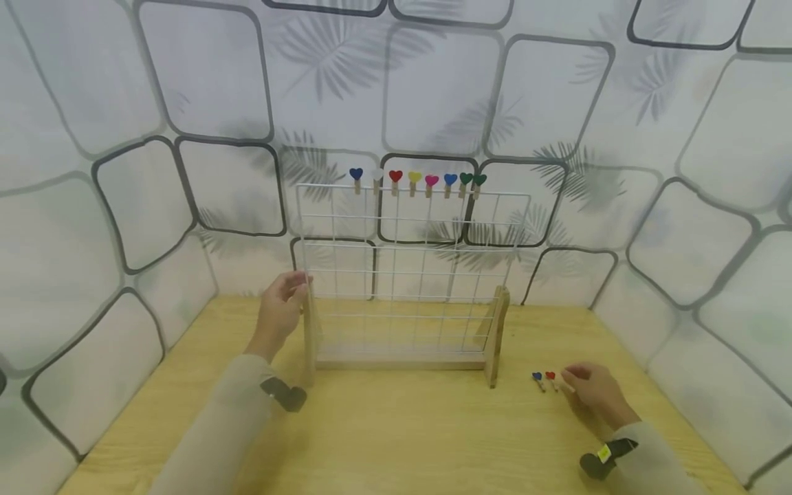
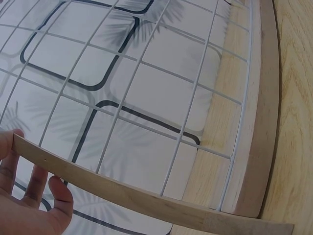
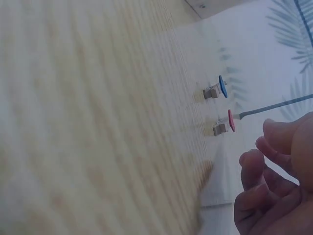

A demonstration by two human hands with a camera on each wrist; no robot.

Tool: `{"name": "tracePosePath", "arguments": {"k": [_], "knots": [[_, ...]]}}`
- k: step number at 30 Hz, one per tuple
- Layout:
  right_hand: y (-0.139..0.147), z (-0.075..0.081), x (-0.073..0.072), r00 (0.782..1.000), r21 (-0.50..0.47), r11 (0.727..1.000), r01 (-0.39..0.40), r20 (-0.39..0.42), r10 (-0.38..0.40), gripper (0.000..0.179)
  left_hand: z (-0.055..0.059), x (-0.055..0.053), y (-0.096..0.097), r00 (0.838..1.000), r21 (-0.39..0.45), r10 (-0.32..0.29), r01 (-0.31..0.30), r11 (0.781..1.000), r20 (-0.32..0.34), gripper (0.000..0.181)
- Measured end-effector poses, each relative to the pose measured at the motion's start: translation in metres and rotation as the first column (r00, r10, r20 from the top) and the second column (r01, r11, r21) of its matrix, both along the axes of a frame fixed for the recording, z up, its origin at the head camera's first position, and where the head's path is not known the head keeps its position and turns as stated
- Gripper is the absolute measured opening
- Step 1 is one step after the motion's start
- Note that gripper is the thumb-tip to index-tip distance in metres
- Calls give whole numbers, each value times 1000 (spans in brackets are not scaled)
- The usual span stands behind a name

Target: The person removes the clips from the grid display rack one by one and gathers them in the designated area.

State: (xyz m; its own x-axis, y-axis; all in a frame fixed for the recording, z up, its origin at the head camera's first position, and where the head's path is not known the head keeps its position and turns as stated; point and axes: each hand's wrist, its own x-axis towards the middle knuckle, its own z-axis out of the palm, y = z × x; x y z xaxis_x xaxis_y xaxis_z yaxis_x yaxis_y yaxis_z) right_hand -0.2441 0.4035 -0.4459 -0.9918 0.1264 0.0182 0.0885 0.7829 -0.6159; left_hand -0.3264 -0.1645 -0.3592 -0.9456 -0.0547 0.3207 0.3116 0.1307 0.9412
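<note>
Pinching one rack (image 1: pixel 399 361), topped with eight fixed clips (image 1: pixel 415 179), in left hand (image 1: pixel 280 313); curling right hand (image 1: pixel 595 390) softly near two loose clips (image 1: pixel 551 376) on one bench (image 1: pixel 396 426).

From far away I see the rack (image 1: pixel 402 361) on the surface (image 1: pixel 396 426), with the backdrop (image 1: pixel 445 89) behind it and eight clips (image 1: pixel 414 177) in a row along its top bar (image 1: pixel 324 185). My left fingers (image 2: pixel 61 193) are on its left post (image 2: pixel 117 189). Right of the rack, two loose clips (image 1: pixel 551 376) lie side by side, my right fingers (image 3: pixel 252 166) just beside them.
</note>
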Motion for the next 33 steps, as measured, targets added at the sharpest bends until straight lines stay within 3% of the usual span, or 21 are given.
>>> {"name": "tracePosePath", "arguments": {"k": [4,8,15,18,21,27,29,31,33], "knots": [[-2,6,17,1000,-56,998,-14,18,15,49,2,0,1,1000,-12,2,-2,1000,-10,31],[-13,12,32,999,-54,997,-48,-29,46,43,3,0,1,1000,-18,6,-6,1000,-18,31],[-53,22,68,984,-34,988,-150,-98,146,27,2,-2,0,1000,-20,9,-10,1000,-16,30],[-75,22,86,967,-32,975,-222,-140,215,21,3,-1,-1,1000,-19,7,-7,1000,-14,31],[-97,18,101,927,-33,936,-351,-155,342,18,2,-1,-1,1000,-13,5,-6,1000,-12,32],[-133,8,128,802,-119,796,-594,-169,573,15,2,0,-1,1000,-7,-4,4,1000,-17,32],[-145,9,132,793,-197,768,-609,-109,600,19,2,1,0,1000,-7,-4,4,1000,-15,32],[-160,13,134,793,-246,759,-603,-81,604,24,2,2,0,1000,-12,1,-1,1000,-14,32],[-175,16,136,803,-249,765,-594,-131,582,27,2,2,0,1000,-20,6,-7,1000,-16,32]]}}
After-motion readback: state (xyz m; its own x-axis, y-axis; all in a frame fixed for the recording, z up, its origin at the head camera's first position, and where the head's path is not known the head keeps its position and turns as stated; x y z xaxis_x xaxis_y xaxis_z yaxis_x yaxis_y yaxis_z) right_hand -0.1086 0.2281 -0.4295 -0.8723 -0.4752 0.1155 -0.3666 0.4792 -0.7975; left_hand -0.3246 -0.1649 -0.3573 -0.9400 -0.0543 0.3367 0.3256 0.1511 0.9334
